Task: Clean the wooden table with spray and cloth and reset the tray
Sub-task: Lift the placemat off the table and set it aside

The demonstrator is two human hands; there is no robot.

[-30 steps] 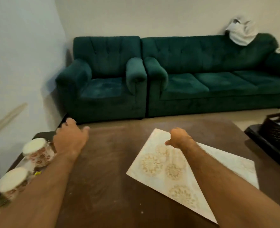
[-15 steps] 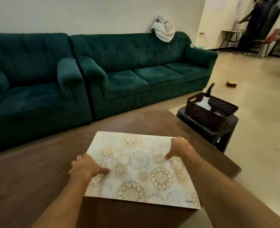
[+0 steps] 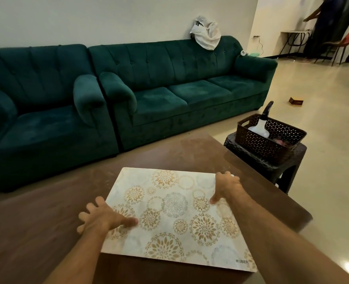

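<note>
Dust was seen on the bench (image 3: pixel 46 232); the spray bottle (image 3: pixel 260 128) sat unused beyond the mat (image 3: pixel 169 218), pinned by spread fingers (image 3: pixel 131 221).

The dull brown wooden surface (image 3: pixel 200 152) looks dusty and streaked. On it lies a smooth, matt cream floral-printed mat (image 3: pixel 175 218); at two o'clock, a brown perforated plastic basket (image 3: pixel 270 138).

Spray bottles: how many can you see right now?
1. The spray bottle stands in the brown basket on the dark stool, right of the wooden table. More could be hidden lower in the basket.
</note>
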